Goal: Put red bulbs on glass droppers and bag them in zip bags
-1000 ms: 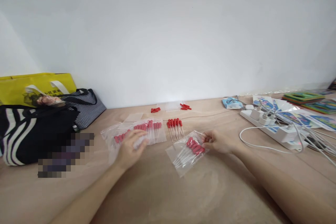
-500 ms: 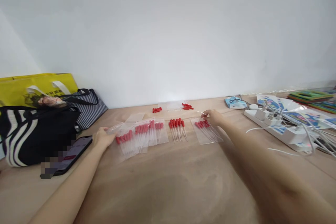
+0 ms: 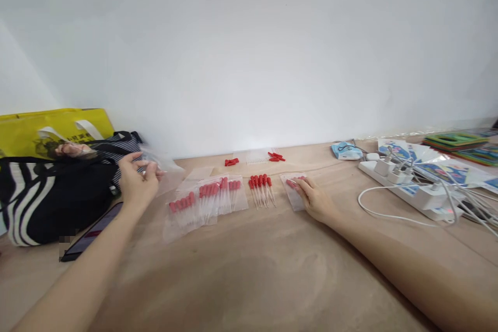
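Note:
My left hand is raised at the left, pinching a clear plastic bag that hangs off to its right. My right hand rests over a clear bag of red-topped droppers. A thin pale stick pokes out from its closed fingers; its exact kind is unclear. Between the hands lie several loose droppers with red bulbs and clear stems. Left of those, overlapping bags of droppers are spread in a row.
Near the wall sit red rubber bulbs, more red bulbs and clear stems. A blue mask, a white power strip and cables occupy the right. A black bag, yellow bag and phone are at left.
My left hand has risen from the table with a clear plastic bag. My right hand has come down and nearer, onto the right-hand bag of droppers.

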A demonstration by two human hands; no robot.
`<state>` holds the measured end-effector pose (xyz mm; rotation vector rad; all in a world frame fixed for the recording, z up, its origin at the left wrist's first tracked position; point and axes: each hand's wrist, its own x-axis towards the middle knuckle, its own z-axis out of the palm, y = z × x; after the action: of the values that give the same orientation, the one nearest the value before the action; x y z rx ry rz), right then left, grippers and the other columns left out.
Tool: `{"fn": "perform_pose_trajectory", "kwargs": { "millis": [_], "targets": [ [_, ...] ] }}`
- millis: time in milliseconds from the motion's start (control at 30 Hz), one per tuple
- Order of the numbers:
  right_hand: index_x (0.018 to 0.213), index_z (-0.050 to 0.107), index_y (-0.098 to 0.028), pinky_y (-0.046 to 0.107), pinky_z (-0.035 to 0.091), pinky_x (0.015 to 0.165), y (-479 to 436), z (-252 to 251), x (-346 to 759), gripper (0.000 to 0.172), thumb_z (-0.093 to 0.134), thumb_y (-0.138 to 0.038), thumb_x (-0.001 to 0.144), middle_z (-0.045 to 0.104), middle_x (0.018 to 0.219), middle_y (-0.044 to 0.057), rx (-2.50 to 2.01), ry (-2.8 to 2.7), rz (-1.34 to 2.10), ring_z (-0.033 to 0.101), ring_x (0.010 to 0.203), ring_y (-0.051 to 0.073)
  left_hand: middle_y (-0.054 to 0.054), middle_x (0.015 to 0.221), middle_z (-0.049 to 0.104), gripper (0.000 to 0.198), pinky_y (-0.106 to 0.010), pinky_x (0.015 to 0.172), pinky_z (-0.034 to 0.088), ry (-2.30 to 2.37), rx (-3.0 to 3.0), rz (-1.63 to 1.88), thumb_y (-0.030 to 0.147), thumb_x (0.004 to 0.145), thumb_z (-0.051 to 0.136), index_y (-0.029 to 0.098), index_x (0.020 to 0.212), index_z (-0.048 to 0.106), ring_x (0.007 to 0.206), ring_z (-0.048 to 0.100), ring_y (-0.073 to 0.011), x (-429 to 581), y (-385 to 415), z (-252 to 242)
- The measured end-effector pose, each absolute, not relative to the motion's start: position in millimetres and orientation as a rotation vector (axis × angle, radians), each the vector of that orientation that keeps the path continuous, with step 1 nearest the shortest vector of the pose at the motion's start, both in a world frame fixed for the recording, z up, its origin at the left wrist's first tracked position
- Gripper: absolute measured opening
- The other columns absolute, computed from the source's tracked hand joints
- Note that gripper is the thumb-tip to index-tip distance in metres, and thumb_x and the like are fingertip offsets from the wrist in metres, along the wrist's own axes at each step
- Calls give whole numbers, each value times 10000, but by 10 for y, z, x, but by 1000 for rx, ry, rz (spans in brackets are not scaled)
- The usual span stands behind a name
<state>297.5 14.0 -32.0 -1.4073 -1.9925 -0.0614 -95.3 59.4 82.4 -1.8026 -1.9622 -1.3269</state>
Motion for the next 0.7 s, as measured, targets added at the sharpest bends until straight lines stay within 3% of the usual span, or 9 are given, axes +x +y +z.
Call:
{"fn": "perform_pose_trajectory", "kwargs": {
  "millis": [33, 133, 267, 367, 533, 700],
  "targets": [
    [1166, 432, -258, 334, 429, 772, 101, -324, 2984, 328, 280, -314, 881, 523, 1013, 77, -1454, -1986, -56, 506, 940, 211, -69, 1037, 481, 460, -313, 651, 497, -1952, -2024, -1593, 259, 848, 388, 162, 1221, 137, 697, 591, -135, -841, 528, 883],
    [1176, 419, -252, 345, 427, 778, 41, -326, 3011, 336, 283, -335, 881, 532, 1046, 78, -1497, -1981, -3, 502, 969, 221, 7, 802, 527, 328, -238, 527, 486, -1943, -2635, -1582, 269, 805, 464, 197, 1112, 378, 556, 555, -96, -467, 319, 891],
    [1066, 473, -183, 339, 420, 802, -18, -314, 3020, 288, 264, -264, 885, 540, 985, 99, -1305, -2046, 106, 518, 910, 193, 17, 762, 542, 338, -257, 542, 481, -1749, -3567, -922, 305, 764, 522, 211, 1080, 447, 557, 549, -106, 28, 142, 552],
    [1017, 523, -183, 329, 435, 753, -91, -310, 3013, 272, 301, -254, 877, 529, 879, 84, -1219, -2102, 124, 525, 803, 177, -13, 820, 570, 287, -317, 694, 474, -1477, -3539, -474, 252, 755, 530, 196, 1036, 515, 730, 570, -155, 288, 89, 315],
    [1090, 549, -211, 300, 438, 686, -220, -301, 3035, 295, 364, -271, 868, 500, 827, 62, -1169, -2200, 172, 516, 733, 154, -62, 1133, 513, 305, -383, 920, 357, -1253, -3185, -543, 314, 818, 467, 220, 1106, 503, 1063, 464, -214, 287, -98, 248],
    [1097, 566, -235, 278, 433, 680, -315, -246, 3115, 299, 375, -264, 868, 489, 815, 57, -1141, -2320, 301, 509, 728, 141, -54, 1364, 320, 575, -469, 996, 251, -1260, -3226, -272, 494, 775, 482, 271, 1285, 338, 1244, 261, -289, -5, -319, 167]
  ]
}}
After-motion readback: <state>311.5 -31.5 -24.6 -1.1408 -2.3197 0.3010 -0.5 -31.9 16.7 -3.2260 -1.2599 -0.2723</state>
